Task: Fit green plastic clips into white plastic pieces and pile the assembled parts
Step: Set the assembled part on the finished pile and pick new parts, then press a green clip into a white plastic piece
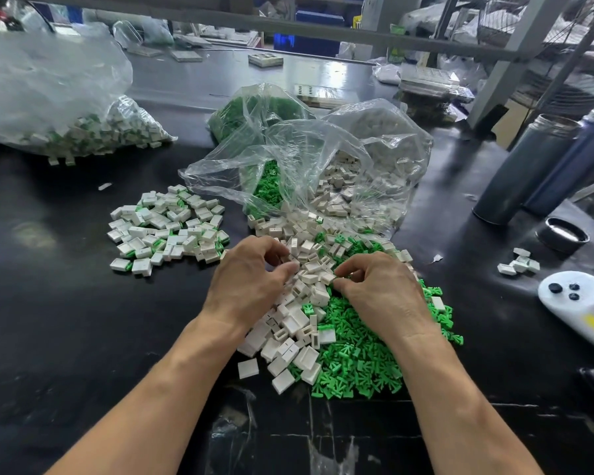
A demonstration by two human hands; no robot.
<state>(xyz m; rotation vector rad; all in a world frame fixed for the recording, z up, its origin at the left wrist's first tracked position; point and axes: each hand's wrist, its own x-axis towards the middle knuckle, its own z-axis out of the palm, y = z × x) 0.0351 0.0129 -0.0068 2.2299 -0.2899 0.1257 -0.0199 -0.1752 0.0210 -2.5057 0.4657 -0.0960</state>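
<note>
Two heaps meet under my hands in the head view: loose white pieces (299, 323) toward the left and green clips (360, 351) to the right, both spilling near me from an open plastic bag (309, 166) on the black bench (83, 320). My left hand (246, 286) has its grip curled down into the white pieces, though I cannot tell whether it holds one. My right hand (381, 291) has its grip pinched together on a white piece (328, 278), with something small, perhaps a clip, behind it. To do this step well, I would square the clip to the piece's open slot and press straight in until seated. The assembled pile (167, 228) lies to the left, apart from the heaps; a second bag (48, 97) of finished parts sits far left.
</note>
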